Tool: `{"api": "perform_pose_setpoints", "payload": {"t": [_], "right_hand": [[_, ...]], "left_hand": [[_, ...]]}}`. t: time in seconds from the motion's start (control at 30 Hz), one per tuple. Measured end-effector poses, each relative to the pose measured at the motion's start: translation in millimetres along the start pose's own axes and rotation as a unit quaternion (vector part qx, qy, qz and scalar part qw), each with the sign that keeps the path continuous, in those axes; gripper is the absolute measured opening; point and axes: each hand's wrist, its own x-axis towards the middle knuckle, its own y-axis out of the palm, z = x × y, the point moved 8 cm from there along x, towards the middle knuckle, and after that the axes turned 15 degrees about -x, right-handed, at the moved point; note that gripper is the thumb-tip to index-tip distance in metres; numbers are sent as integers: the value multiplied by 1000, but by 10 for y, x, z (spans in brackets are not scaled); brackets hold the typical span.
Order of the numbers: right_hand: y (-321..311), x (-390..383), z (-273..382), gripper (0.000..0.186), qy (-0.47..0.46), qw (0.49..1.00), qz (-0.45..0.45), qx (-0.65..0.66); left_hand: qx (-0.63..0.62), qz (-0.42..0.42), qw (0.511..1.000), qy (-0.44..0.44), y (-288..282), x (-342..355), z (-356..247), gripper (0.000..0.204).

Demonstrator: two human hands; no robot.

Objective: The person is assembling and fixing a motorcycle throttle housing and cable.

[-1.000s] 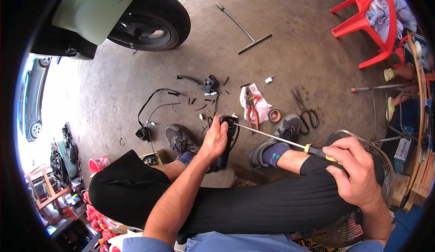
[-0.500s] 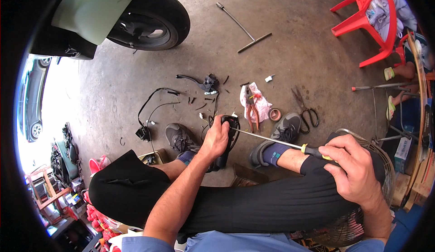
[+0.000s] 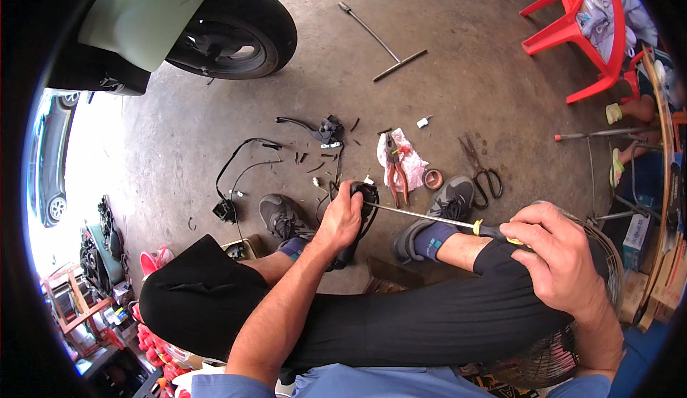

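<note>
My left hand grips a black plastic assembly with cables between my feet. The long metal shaft of a screwdriver reaches into its top, the tip hidden there; my right hand is closed on the black and yellow handle. Beyond on the floor lie a black brake lever assembly, a wired black part and several short dark pieces. Orange-handled pliers rest on a pink cloth, beside a roll of tape and black-handled scissors.
A scooter's front wheel is upper left. A T-handled wrench lies ahead. A red chair holding cloths stands upper right, near another person's feet. A wire fan guard is beside my right leg. Clutter fills the left.
My right hand and the screwdriver handle have shifted slightly left and the hand's grip has turned a little. My left hand stays nearly in place on the black assembly.
</note>
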Motion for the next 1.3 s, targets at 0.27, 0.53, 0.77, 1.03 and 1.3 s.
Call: {"api": "perform_pose_setpoints", "payload": {"t": [0.27, 0.53, 0.77, 1.03, 1.3], "right_hand": [[5, -2, -11, 30, 9, 1000, 2, 5], [55, -67, -12, 32, 33, 999, 13, 8], [127, -158, -4, 36, 67, 997, 30, 19], [173, -240, 32, 40, 89, 995, 26, 32], [171, -251, 55, 41, 75, 997, 16, 20]], "left_hand": [[-31, 4, 999, -13, 11, 26, 90, 43], [-20, -11, 1000, 7, -29, 16, 36, 43], [-92, -8, 995, -43, 5, 107, 313, 44], [-102, -15, 994, -30, -3, 136, 395, 46], [-95, -12, 995, -31, -2, 132, 381, 46]]}}
